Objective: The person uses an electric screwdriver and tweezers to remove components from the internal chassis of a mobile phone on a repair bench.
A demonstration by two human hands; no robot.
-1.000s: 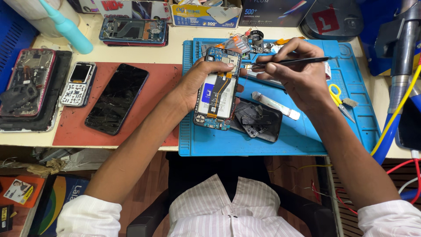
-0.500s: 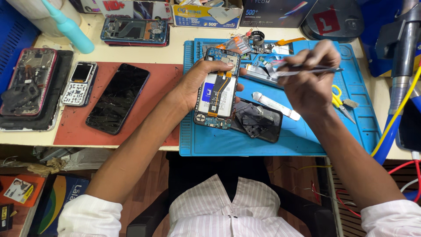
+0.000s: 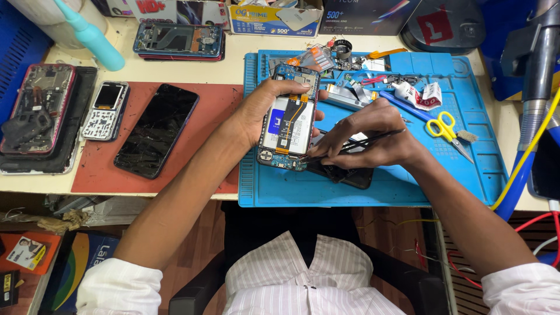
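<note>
the left hand [image 3: 256,114] had its fingers closed round the sides of an opened smartphone [image 3: 289,119], holding it just above the blue repair mat [image 3: 466,175] on the tabletop [image 3: 221,70]. the right hand [image 3: 364,137] had its fingers pinched shut on black tweezers [image 3: 373,139], the tip at the phone's lower edge. judged risk: a slip of the tweezer tip could tear the orange flex cable or scratch the lower board, since the phone was steadied by one hand only. the phone had its back cover off, showing a white battery, blue frame and circuit boards at both ends. a dark phone part [image 3: 344,174] lay beneath the right hand; yellow scissors [image 3: 444,129] lay well apart
</note>
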